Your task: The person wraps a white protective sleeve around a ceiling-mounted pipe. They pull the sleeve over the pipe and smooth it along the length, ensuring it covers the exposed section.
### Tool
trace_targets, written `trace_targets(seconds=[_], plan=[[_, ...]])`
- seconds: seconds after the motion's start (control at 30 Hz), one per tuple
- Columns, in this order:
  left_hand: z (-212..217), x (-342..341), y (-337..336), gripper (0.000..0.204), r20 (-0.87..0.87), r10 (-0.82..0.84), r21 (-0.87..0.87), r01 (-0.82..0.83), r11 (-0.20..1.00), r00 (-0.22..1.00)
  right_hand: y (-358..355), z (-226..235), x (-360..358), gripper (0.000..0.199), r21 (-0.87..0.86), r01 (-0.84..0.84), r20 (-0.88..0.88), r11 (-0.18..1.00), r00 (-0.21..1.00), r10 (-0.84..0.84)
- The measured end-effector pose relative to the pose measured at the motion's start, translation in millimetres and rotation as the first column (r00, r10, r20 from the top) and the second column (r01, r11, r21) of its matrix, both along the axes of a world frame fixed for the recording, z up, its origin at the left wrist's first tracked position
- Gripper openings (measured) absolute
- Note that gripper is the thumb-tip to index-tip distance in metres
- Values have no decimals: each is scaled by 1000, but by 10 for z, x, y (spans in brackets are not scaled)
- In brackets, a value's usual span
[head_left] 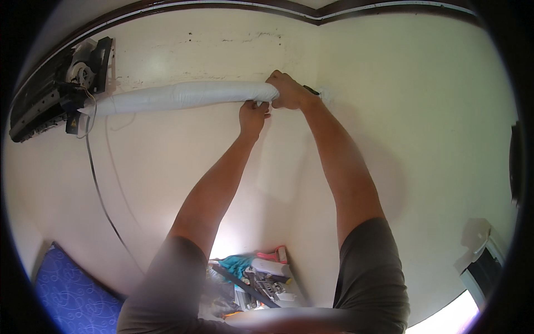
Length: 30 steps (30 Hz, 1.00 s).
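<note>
A thick white-wrapped pipe bundle (178,96) runs along the cream wall from an opened wall air-conditioner unit (61,83) at the left toward the room corner. My right hand (286,90) is clamped over the bundle's right end near the corner. My left hand (253,117) is just below and left of it, fingers pinched on the white wrap at the bundle's underside. Both arms reach up from the lower edge.
A black cable (97,183) hangs from the unit down the wall. Below lie a blue patterned mattress (72,295) at the lower left and a heap of tools and cloths (256,278) on the floor. A window frame (484,267) sits at the lower right.
</note>
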<state>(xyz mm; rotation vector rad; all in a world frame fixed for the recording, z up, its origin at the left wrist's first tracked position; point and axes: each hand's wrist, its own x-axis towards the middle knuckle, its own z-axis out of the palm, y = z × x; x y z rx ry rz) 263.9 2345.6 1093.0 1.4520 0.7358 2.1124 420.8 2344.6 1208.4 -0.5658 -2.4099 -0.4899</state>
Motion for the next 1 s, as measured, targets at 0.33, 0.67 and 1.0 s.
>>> trace_targets(seconds=[0.33, 0.67, 1.0], plan=[[-113, 77, 48, 20, -179, 223, 27, -222, 975, 958, 111, -108, 40, 68, -4, 23, -27, 1000, 999, -23], [212, -11, -251, 29, -258, -1, -111, -29, 993, 966, 109, -84, 8, 67, 258, 280, 57, 925, 951, -304], [473, 82, -432, 22, 157, -315, -473, 352, 808, 936, -495, -460, 197, 80, 321, 458, -75, 829, 885, -459]])
